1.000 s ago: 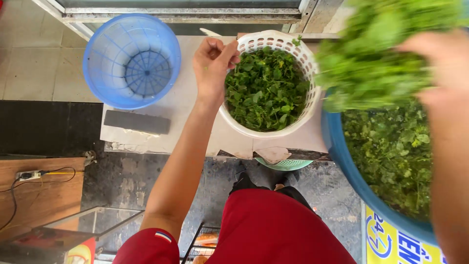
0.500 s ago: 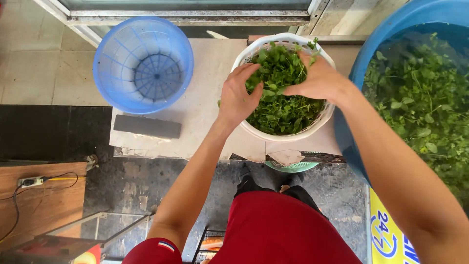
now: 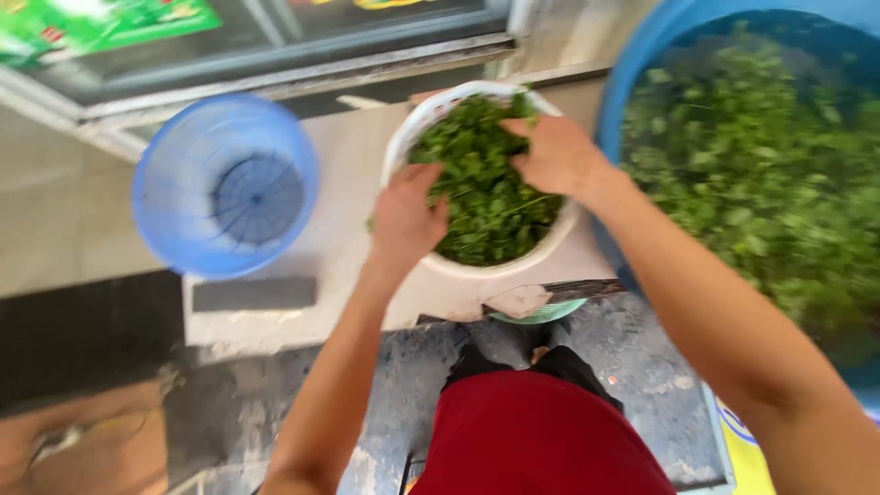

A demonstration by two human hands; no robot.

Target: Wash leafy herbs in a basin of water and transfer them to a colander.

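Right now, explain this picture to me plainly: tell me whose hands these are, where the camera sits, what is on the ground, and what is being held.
There is no machine here. The picture comes from one camera worn on a person's head, looking straight down at their own two bare hands and red clothing.

The left hand and the right hand both rest on a heap of green leafy herbs that fills a round white plastic basket. The fingers press into the leaves; whether they are closed around any is too blurred to tell.

To the left of it stands an empty round blue plastic slotted basket. To the right is a large blue plastic tub full of more green leaves. The baskets stand on a pale stone step, with a dark grey block lying near its front edge.
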